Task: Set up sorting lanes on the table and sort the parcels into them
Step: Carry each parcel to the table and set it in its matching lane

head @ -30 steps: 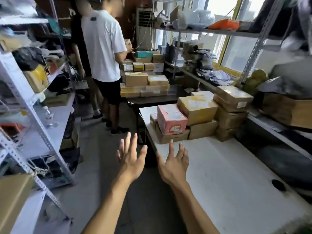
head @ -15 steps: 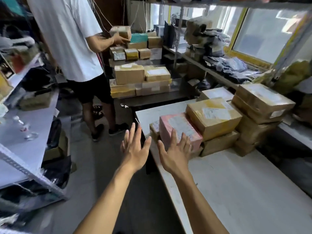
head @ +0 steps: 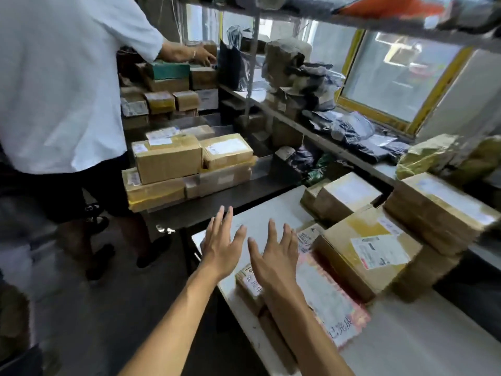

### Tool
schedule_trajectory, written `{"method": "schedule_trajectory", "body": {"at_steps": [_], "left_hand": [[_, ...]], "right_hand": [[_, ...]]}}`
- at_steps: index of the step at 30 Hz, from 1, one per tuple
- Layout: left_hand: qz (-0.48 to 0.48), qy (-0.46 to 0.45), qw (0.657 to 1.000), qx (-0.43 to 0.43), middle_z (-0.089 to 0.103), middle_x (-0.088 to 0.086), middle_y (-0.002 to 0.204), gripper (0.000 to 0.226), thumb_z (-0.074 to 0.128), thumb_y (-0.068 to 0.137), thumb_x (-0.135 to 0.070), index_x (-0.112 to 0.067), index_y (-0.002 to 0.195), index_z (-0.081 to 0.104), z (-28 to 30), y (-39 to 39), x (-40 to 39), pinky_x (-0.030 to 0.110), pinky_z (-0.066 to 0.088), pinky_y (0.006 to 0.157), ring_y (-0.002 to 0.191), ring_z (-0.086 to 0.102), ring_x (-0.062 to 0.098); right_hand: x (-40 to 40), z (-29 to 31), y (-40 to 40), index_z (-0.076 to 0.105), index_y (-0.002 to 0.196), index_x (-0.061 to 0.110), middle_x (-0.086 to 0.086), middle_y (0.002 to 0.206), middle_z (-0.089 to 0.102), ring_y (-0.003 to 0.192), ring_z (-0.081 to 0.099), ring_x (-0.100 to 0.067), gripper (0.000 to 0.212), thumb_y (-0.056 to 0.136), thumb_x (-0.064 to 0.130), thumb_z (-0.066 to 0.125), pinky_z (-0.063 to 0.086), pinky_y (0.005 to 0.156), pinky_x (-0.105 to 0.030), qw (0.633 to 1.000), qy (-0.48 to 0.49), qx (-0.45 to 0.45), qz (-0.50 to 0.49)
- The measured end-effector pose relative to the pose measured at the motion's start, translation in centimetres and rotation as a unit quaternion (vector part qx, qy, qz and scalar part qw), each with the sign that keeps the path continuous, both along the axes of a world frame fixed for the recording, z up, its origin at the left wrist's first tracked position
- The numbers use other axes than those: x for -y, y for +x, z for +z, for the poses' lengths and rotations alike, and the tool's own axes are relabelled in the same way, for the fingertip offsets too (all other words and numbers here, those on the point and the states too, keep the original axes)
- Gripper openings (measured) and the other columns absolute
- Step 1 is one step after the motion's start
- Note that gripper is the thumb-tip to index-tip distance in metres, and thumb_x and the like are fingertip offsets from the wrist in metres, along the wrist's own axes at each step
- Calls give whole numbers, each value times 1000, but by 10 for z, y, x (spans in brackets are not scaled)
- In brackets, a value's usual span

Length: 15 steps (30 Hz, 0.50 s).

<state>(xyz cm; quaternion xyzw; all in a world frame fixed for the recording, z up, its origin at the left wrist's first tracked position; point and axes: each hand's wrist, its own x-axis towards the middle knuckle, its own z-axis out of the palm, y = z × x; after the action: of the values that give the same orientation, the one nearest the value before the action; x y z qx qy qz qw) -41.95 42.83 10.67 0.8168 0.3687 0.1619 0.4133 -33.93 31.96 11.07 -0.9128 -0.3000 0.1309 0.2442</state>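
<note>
The pink parcel [head: 328,291] lies at the white table's [head: 420,346] near-left edge among stacked cardboard boxes [head: 363,251]. Both the left hand [head: 221,245] and right hand [head: 273,259], fingers spread and empty, have closed in over it; sorting hasn't begun.

both hands — left hand [head: 221,246], right hand [head: 275,256] — flat-fingered above the pink parcel [head: 329,297] on the white table [head: 271,213]
</note>
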Motion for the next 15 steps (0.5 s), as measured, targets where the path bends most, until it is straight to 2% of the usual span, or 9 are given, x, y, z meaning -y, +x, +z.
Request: {"method": "schedule_trajectory", "body": {"at_steps": [8,12,15], "left_hand": [[-105,-25,994,-21,-4,-14,167,63,27,103,-57,-37,159,6,-20,125,-72,50,6,122,154,-2,14],[-140,-50,988,-29,-1,-14,167,78,21,88,-69,-38,159,8,-30,178,-102,51,11,124,154,2,11],[-145,-95,985,-12,4,-13,167,64,32,101,-59,-37,158,13,-42,216,-121,43,13,125,153,7,10]], "right_hand": [[-71,-22,102,-3,163,31,-7,171,-11,157,-16,-28,72,104,62,24,-5,126,-45,993,-12,-40,-107],[-101,-36,151,-4,163,31,-7,171,-10,157,-15,-27,72,104,62,25,-4,126,-46,985,4,-71,-156],[-116,-47,177,-5,163,33,-5,171,-10,157,-15,-26,73,104,61,27,-3,126,-46,978,19,-97,-183]]}}
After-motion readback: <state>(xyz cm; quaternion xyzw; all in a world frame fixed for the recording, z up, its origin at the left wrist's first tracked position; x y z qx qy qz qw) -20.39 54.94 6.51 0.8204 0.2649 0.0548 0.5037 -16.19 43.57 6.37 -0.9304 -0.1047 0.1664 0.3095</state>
